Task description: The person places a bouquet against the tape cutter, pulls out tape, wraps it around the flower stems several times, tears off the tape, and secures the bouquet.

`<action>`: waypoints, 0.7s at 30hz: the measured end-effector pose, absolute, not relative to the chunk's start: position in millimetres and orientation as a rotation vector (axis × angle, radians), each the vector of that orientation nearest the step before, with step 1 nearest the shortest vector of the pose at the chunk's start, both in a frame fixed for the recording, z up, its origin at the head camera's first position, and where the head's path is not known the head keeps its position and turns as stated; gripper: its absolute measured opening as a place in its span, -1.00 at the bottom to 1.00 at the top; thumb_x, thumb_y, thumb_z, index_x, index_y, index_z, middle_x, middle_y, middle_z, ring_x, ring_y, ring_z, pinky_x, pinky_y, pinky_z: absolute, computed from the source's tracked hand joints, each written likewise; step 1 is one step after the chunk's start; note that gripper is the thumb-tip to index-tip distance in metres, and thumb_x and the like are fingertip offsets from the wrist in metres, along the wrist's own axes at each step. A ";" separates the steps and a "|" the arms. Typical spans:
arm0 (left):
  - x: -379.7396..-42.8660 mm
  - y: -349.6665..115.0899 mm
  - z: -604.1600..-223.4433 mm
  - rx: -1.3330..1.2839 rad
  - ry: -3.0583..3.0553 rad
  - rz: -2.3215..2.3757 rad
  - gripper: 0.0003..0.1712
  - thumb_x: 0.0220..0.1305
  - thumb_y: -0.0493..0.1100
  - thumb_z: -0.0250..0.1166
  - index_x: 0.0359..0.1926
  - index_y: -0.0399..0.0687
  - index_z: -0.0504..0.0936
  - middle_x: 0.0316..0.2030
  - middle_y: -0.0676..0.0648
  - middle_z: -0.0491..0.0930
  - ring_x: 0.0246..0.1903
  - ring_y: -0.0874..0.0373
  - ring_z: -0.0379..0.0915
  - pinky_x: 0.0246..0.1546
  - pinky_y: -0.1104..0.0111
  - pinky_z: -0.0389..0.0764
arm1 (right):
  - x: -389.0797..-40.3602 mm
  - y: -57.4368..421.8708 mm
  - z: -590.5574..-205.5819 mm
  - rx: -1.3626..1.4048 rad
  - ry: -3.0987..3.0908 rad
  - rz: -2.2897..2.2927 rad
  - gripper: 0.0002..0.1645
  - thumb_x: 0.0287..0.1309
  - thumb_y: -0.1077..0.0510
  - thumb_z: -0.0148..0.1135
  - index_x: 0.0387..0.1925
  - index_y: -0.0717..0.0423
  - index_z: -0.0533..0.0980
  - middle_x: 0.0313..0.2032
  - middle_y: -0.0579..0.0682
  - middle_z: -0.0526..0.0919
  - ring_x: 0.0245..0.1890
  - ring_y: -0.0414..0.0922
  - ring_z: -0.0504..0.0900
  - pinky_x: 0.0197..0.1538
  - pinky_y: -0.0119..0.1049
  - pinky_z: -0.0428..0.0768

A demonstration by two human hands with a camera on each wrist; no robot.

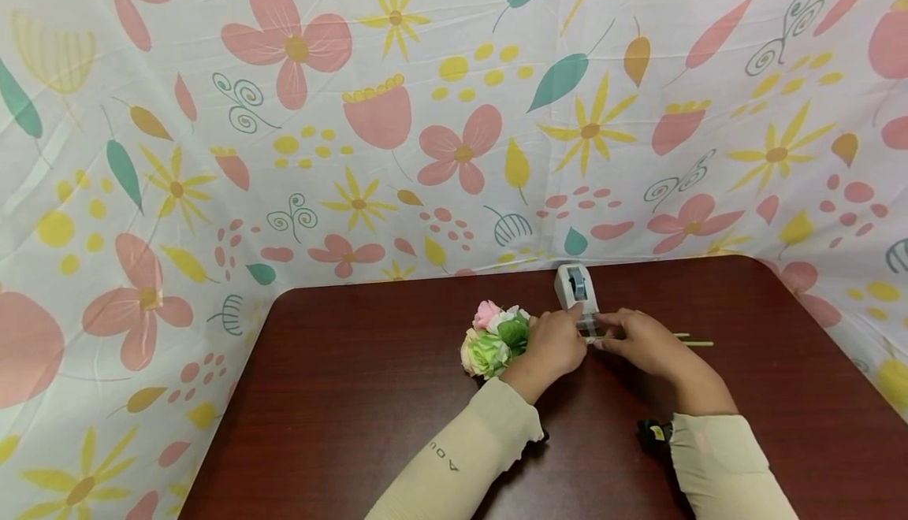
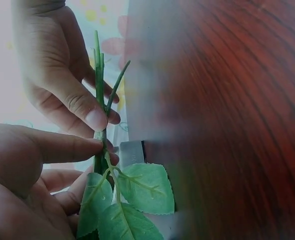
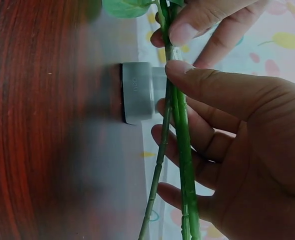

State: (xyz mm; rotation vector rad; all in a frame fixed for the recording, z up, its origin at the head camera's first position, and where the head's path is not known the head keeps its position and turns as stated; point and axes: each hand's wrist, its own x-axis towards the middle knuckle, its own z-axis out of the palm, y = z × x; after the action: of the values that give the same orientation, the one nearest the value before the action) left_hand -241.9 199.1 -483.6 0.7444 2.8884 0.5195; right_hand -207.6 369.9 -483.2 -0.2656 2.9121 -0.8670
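Observation:
A bunch of artificial flowers (image 1: 489, 353) in pink, white, peach and green lies sideways above the table, its heads left of my left hand (image 1: 556, 344). That hand pinches the green stems (image 2: 99, 82) just below the leaves (image 2: 145, 187). Close beside it, my right hand (image 1: 647, 340) holds the same stems between thumb and fingers. Between the two thumbs, a shiny band of clear tape (image 3: 174, 53) shows on the stems. Just beyond the hands stands a tape dispenser (image 1: 566, 287) with a roll in it. In the right wrist view one stem splays from the others.
The dark red-brown wooden table (image 1: 333, 394) has its back edge against a flower-printed cloth (image 1: 426, 55). The stem ends (image 1: 698, 343) stick out to the right past my right hand. Black wrist gear (image 1: 653, 433) shows at the right sleeve.

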 end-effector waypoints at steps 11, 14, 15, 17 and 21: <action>-245.5 199.4 -486.8 0.727 2.835 0.581 -0.26 0.29 0.00 0.25 0.42 0.50 0.17 -0.66 0.24 0.47 -0.49 0.28 0.46 0.09 0.22 0.38 | -210.2 373.7 -487.9 -0.228 2.866 -0.859 -0.49 0.21 0.08 0.26 0.12 0.29 0.52 -0.23 0.05 0.66 -0.32 -0.17 0.53 -0.24 -0.24 0.50; -246.3 200.2 -488.3 0.723 2.829 0.583 -0.28 0.28 -0.01 0.25 0.40 0.52 0.21 -0.67 0.23 0.46 -0.48 0.27 0.46 0.07 0.23 0.37 | -210.3 373.3 -488.7 -0.209 2.858 -0.868 -0.52 0.21 0.07 0.27 0.09 0.26 0.54 -0.24 0.04 0.67 -0.33 -0.17 0.53 -0.24 -0.25 0.50; -246.5 200.3 -488.6 0.726 2.831 0.579 -0.29 0.28 -0.02 0.25 0.39 0.52 0.23 -0.67 0.23 0.46 -0.46 0.27 0.48 0.06 0.23 0.37 | -210.2 373.1 -489.0 -0.207 2.855 -0.869 -0.52 0.21 0.06 0.27 0.08 0.26 0.55 -0.24 0.04 0.67 -0.33 -0.17 0.53 -0.25 -0.25 0.49; -246.6 200.7 -489.2 0.723 2.831 0.571 -0.31 0.27 -0.03 0.25 0.37 0.53 0.27 -0.69 0.23 0.46 -0.38 0.27 0.54 0.09 0.23 0.38 | -209.8 372.8 -489.3 -0.201 2.855 -0.867 -0.53 0.21 0.06 0.27 0.07 0.26 0.55 -0.26 0.03 0.67 -0.34 -0.18 0.52 -0.26 -0.26 0.49; -245.8 201.1 -489.5 0.717 2.829 0.558 -0.33 0.26 -0.04 0.26 0.34 0.54 0.31 -0.70 0.22 0.47 -0.28 0.25 0.60 0.11 0.23 0.39 | -208.9 372.3 -489.4 -0.193 2.849 -0.866 -0.54 0.20 0.06 0.28 0.04 0.26 0.56 -0.25 0.04 0.68 -0.32 -0.16 0.54 -0.25 -0.24 0.50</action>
State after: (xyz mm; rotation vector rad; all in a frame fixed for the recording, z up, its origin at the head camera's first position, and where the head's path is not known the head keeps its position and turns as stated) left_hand -245.8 201.1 -489.5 0.7167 2.8295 0.5580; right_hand -208.9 372.3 -489.4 -0.1933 2.8495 -0.8655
